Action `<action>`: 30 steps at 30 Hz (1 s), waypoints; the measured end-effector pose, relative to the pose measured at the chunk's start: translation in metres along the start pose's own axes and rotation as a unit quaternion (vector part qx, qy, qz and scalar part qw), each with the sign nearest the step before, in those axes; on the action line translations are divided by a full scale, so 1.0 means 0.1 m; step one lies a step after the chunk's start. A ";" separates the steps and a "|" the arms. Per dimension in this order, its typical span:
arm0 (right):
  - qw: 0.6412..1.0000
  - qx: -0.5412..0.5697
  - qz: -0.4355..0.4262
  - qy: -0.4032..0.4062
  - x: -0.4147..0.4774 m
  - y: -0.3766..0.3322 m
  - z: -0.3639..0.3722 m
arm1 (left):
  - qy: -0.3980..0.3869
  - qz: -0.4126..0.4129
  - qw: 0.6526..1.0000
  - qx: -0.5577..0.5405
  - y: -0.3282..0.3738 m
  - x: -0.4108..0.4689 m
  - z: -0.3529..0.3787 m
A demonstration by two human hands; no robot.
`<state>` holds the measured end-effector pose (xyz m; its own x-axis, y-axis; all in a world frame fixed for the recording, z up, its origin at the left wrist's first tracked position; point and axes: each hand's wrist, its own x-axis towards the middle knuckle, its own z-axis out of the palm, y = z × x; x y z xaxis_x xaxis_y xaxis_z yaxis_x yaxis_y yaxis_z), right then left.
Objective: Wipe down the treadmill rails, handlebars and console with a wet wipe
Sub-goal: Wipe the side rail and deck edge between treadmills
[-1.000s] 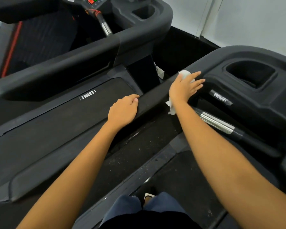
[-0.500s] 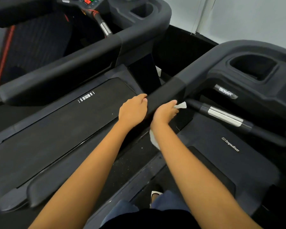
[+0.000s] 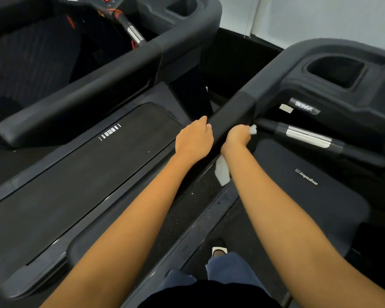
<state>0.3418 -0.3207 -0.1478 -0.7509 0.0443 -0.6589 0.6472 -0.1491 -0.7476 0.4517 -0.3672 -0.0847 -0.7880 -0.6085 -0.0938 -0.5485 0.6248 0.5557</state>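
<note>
Curled fingers of the right hand wrap round the black padded handrail of the near treadmill, holding a crumpled white wet wipe against it. One corner of the wipe pokes out past the fingertips on the right side of the rail, and a longer tail hangs below the wrist. Just beside it to the left, the left hand grips the same rail bare, its fingers hooked over the top; the two hands are close but not touching.

To the right of the rail, a black bar with a silver metal sleeve juts out from under the dark grey console housing, which has a deep cup-holder recess farther back. Below the bar lies a black motor cover with white "impulse" lettering. On the left stands a second treadmill, with its long black belt and its own thick grey handrail. Nearest, blue jeans show between the forearms.
</note>
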 end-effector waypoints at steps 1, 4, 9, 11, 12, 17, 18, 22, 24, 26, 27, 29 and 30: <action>1.000 -0.019 -0.007 0.005 0.13 -0.09 0.00 | -0.005 0.003 1.000 0.004 0.00 -0.01 -0.01; 0.999 -0.032 -0.024 0.007 0.31 -0.29 -0.05 | -0.009 0.007 1.000 0.013 -0.01 -0.01 -0.02; 0.999 -0.043 -0.020 -0.001 0.05 0.04 -0.12 | 0.006 0.018 0.999 0.032 0.01 -0.02 0.01; 1.000 -0.019 0.001 -0.009 -0.10 0.39 -0.13 | 0.009 0.021 0.999 0.037 0.02 -0.03 0.02; 1.000 -0.001 0.008 -0.030 -0.23 0.57 -0.14 | 0.011 0.025 0.999 0.040 0.02 -0.03 0.02; 0.993 0.040 0.019 -0.108 -0.59 0.68 -0.17 | -0.016 0.053 0.997 0.048 0.00 -0.13 -0.02; 0.994 0.034 0.012 -0.106 -0.50 0.52 -0.16 | -0.025 0.062 0.997 0.049 -0.03 -0.17 -0.04; 0.996 0.020 0.026 -0.083 -0.03 0.06 -0.05 | -0.027 0.104 0.993 0.047 -0.25 -0.37 -0.11; 0.996 0.028 0.011 -0.081 -0.14 0.15 -0.05 | -0.026 0.105 0.993 0.036 -0.37 -0.45 -0.13; 0.996 0.022 -0.029 -0.084 -0.47 0.40 -0.09 | -0.021 0.102 0.994 0.018 -0.45 -0.51 -0.17; 0.996 0.015 -0.033 -0.084 -0.62 0.59 -0.10 | -0.020 0.101 0.995 0.009 -0.48 -0.52 -0.18; 0.995 -0.002 -0.029 -0.097 -0.96 0.98 -0.18 | -0.019 0.100 0.995 -0.007 -0.51 -0.55 -0.21; 0.993 0.000 -0.029 -0.110 -1.13 1.13 -0.24 | -0.020 0.100 0.995 -0.012 -0.51 -0.55 -0.22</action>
<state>0.5023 -0.3187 -0.1598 -0.7980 -0.1645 -0.5798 0.6013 -0.1519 -0.7844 0.5295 -0.3761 -0.0902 -0.8915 -0.4528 -0.0124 -0.3736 0.7196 0.5853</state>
